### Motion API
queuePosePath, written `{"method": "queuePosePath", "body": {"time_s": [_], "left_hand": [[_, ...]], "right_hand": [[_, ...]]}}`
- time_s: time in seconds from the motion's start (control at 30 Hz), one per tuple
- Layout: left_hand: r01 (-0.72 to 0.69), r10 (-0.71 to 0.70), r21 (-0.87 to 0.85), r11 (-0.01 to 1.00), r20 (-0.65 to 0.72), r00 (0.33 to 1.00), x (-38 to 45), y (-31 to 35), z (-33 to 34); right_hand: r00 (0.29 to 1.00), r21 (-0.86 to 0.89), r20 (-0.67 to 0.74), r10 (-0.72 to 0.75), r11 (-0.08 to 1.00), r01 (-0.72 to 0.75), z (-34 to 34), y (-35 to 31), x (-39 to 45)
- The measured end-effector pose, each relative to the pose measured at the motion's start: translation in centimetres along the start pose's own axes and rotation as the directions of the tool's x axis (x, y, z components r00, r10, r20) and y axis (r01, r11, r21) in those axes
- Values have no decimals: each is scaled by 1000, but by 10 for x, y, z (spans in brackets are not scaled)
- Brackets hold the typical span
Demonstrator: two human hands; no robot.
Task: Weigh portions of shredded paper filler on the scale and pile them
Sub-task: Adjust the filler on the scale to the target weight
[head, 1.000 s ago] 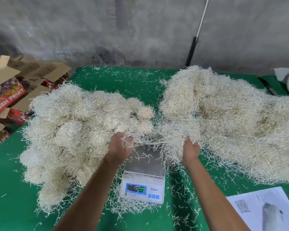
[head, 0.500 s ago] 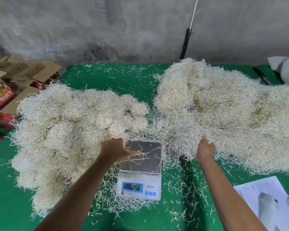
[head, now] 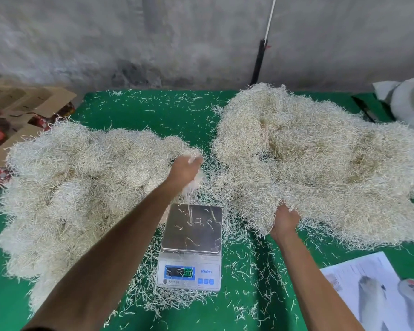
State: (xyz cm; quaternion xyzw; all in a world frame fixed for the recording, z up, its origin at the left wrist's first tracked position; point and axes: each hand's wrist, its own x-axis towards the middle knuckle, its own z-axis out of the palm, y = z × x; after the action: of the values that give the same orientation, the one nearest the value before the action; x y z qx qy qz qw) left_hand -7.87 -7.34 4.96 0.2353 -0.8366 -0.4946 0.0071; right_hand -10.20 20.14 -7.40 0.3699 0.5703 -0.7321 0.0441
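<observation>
Right grip (head: 285, 219) clutches pale shredded-paper heap (head: 320, 163); left grip's (head: 185, 169) clump could shed onto silver digital scale (head: 191, 244), skewing weight.

The scale (head: 191, 244) sits lower centre, hemmed by the left pile (head: 77, 185) and right pile (head: 320, 163). A bare green channel (head: 177, 115) runs between them toward upper centre; a printed sheet (head: 373, 292) occupies lower right.

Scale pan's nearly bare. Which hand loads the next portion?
Probably right hand: it already grips into the right pile beside the scale. Left hand is up at the left pile.
</observation>
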Motion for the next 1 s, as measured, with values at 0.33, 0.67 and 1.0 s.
{"method": "queuePosePath", "body": {"time_s": [0.33, 0.67, 1.0], "left_hand": [[-55, 127, -304, 951, 224, 966, 43, 92, 32], [397, -217, -29, 917, 801, 559, -15, -85, 24], [226, -258, -677, 700, 55, 964, -11, -120, 33]], "right_hand": [[999, -74, 38, 32, 997, -29, -10, 20, -11], [996, -151, 64, 67, 987, -56, -7, 43, -21], [995, -183, 46, 86, 980, -76, -15, 52, -28]]}}
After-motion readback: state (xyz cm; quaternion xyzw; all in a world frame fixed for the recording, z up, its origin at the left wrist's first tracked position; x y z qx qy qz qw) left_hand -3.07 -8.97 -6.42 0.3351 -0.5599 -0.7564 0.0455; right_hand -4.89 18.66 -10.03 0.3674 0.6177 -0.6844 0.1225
